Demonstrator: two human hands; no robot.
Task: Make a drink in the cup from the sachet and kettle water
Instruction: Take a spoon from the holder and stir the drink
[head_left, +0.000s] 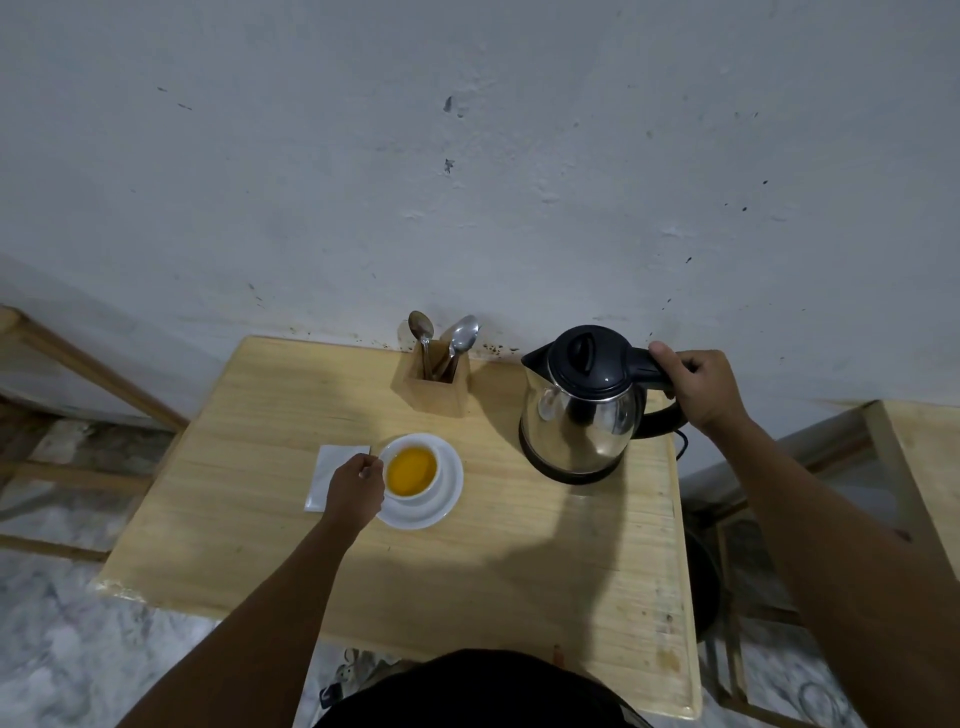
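A white cup (415, 475) holding orange-yellow liquid stands on a white saucer (447, 501) on the wooden table (519, 571). My left hand (358, 486) is closed at the cup's left side, pinching what looks like the cup's handle or something thin; I cannot tell which. A steel kettle (582, 415) with a black lid sits on its base at the right. My right hand (701, 389) grips the kettle's black handle. A white sachet or napkin (327, 473) lies flat left of the saucer, partly under my left hand.
A wooden holder (436, 387) with two spoons stands at the table's back edge against the wall. Wooden frames flank the table at left (93, 374) and right (904, 467). The kettle's cord hangs off the right edge.
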